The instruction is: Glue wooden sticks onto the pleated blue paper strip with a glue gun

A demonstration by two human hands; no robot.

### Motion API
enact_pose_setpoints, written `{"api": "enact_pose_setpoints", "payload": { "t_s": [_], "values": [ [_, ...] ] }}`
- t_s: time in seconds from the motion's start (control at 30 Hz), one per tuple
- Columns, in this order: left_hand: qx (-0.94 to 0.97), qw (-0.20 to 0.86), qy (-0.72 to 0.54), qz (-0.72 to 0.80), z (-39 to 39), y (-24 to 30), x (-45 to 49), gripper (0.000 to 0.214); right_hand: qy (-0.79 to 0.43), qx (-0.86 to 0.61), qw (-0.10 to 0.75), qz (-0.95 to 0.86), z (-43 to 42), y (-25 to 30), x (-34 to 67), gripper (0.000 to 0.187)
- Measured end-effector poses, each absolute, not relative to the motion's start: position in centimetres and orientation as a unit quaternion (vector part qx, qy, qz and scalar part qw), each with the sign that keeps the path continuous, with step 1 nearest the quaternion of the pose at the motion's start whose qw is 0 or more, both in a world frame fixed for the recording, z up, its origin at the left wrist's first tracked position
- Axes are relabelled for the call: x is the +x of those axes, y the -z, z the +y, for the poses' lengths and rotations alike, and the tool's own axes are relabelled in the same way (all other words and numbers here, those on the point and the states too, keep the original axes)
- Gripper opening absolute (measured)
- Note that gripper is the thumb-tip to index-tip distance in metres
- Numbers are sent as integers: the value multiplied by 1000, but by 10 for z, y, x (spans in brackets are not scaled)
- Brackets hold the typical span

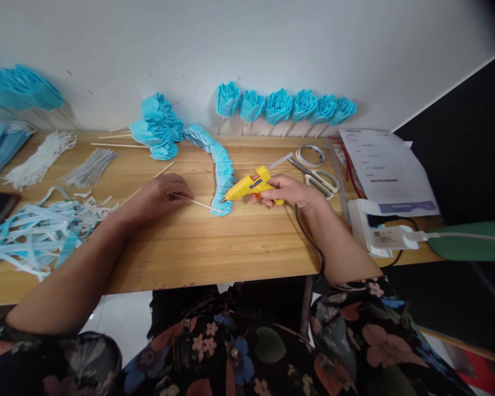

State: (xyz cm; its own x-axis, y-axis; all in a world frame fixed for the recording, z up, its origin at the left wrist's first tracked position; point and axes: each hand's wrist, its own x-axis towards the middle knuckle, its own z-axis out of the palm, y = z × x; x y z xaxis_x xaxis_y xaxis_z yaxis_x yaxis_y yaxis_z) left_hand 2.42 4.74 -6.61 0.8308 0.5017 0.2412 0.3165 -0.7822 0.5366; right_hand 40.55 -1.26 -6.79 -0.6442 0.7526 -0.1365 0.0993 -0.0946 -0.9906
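Observation:
In my right hand (286, 191) is a yellow hot glue gun (249, 184), a glue stick (280, 160) sticking out of its back end. Its nozzle points down at the near end of a pleated blue fabric strip (223, 170), which curves away across the table. My left hand (165, 193) is closed on a thin wooden stick (201, 204), whose tip lies across that same end of the strip. Whether the nozzle touches the strip or hovers just above it, I cannot tell.
Finished blue fabric flowers (279, 107) on sticks lean against the wall, and more flowers (159, 129) lie back left. Scissors (319, 179), a tape roll (311, 155), papers (390, 165) and a white power strip (365, 228) are at right. Fabric scraps (37, 234) and wire ties (91, 166) lie left.

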Motion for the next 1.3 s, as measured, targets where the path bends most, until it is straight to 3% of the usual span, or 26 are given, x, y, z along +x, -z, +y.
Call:
{"api": "enact_pose_setpoints", "payload": {
  "t_s": [1.3],
  "values": [
    [928,243,-184,213,45,62,24,31,-647,-369,240,-622,-14,63,404,46]
  ]
}}
